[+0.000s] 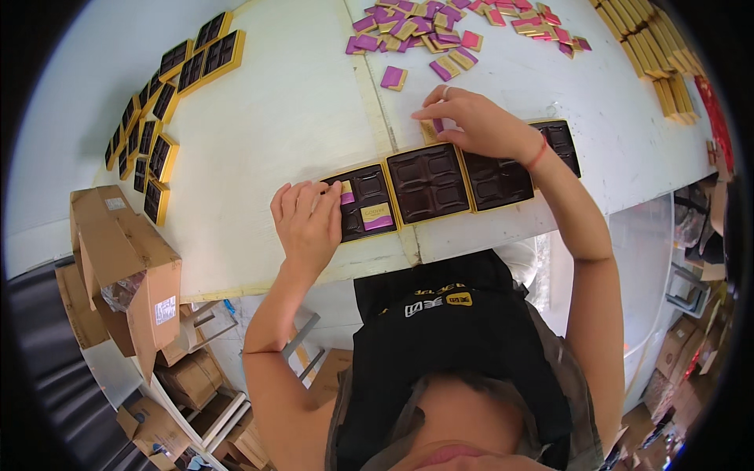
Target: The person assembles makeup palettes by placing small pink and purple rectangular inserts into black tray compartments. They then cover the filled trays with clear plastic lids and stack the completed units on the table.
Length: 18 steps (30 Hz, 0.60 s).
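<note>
While left hand (308,224) rests on leftmost tray (363,206), two wrapped chocolates (375,216) inside.

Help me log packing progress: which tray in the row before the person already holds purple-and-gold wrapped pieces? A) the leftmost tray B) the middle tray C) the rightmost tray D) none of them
A: the leftmost tray, under the left hand, holds wrapped pieces; the middle tray shows only bare dark compartments.

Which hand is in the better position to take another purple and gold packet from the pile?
Probably the right hand. It lies at the far edge of the dark trays, closest to the packet pile. The left hand rests on the leftmost tray, farther from the pile.
</note>
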Motion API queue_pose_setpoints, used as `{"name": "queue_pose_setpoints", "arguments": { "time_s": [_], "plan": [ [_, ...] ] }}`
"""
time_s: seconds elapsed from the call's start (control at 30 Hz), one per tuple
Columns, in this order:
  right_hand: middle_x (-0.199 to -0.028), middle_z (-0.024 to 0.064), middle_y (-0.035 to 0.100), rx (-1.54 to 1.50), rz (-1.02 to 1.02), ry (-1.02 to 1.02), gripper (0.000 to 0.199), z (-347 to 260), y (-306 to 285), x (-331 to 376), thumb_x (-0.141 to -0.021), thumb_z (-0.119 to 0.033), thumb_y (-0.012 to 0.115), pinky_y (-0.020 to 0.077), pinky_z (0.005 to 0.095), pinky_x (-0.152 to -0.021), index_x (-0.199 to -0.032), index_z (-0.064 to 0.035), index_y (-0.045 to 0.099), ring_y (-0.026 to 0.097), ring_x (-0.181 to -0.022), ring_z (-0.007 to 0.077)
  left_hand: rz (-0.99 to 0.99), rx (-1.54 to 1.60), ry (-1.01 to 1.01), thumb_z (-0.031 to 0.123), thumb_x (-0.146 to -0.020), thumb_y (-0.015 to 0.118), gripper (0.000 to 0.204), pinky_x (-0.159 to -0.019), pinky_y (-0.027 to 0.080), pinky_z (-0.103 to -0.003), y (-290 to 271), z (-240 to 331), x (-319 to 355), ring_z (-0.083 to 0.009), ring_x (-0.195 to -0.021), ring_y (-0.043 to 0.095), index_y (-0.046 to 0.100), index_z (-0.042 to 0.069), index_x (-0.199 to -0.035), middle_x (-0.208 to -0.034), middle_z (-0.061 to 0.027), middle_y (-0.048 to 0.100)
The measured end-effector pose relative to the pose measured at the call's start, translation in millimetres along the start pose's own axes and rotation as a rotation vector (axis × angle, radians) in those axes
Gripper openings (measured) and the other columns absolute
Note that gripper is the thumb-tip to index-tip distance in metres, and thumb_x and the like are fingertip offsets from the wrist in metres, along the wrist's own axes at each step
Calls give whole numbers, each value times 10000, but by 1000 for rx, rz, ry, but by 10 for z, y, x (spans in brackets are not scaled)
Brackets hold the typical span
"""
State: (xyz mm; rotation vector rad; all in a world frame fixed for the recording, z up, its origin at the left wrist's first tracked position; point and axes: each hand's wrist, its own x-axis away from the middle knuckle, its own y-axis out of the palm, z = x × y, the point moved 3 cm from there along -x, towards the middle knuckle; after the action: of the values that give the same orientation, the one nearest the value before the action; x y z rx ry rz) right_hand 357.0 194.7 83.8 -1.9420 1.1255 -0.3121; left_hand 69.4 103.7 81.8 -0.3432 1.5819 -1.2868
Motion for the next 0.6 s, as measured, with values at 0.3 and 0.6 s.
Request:
{"name": "queue_pose_setpoints", "arguments": {
  "time_s": [0.3,0.6],
  "plan": [
    [-1084,116,584,-49,-358,122,410,228,42,-314,-775,-60,759,508,327,-777,-1166,-78,637,625,-886,230,-45,320,-83,245,-841,748,246,-810,511,-420,420,147,-1317,-282,-967,624,715,85,-1025,-963,-79,645],
    [-1038,102,552,-136,-301,35,524,379,-7,1,-804,-79,737,501,325,-756,-1311,-161,627,598,-790,230,-446,260,-145,253,-871,701,313,-781,530,-360,1224,-185,-1883,-246,-857,678,723,84,-1134,-922,-89,694]
  ]
}}
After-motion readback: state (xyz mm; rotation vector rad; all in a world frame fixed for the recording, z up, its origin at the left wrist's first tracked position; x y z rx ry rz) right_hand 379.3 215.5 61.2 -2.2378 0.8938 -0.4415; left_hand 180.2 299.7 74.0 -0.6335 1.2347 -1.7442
